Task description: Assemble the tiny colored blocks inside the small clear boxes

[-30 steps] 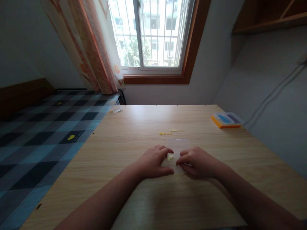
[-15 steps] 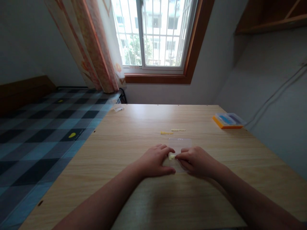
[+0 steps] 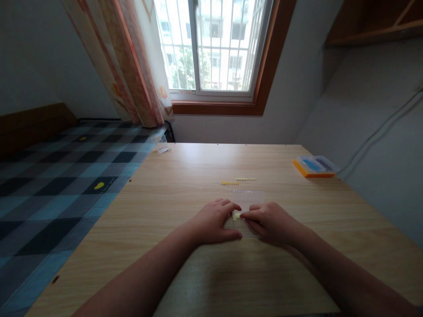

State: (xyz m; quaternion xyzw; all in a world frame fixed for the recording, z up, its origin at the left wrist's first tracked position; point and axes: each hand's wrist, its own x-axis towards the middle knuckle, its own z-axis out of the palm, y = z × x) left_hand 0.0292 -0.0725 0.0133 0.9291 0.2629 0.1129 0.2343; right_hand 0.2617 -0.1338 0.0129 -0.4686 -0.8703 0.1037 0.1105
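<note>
A clear flat plate [image 3: 248, 199] lies on the wooden table [image 3: 185, 176], with small pale yellow pieces [image 3: 235, 216] on it between my hands. My left hand [image 3: 216, 221] rests at the plate's left side, thumb and fingers spread apart around the pale pieces. My right hand [image 3: 269, 221] is over the plate's right part, its fingers closed with the tips at the pale pieces; what they pinch, if anything, is too small to name. Beyond the plate lie a row of orange-yellow pieces [image 3: 230, 183] and a row of pale pieces [image 3: 246, 179].
An orange case with a clear lid [image 3: 315, 166] sits at the table's right edge. A clear container [image 3: 163, 149] is at the far left corner. To the left is a bed with a checked cover [image 3: 66, 185]. A window [image 3: 221, 48] and curtain [image 3: 132, 61] are behind.
My right fingertips have shifted very slightly left at the pale pieces. My left hand looks unmoved.
</note>
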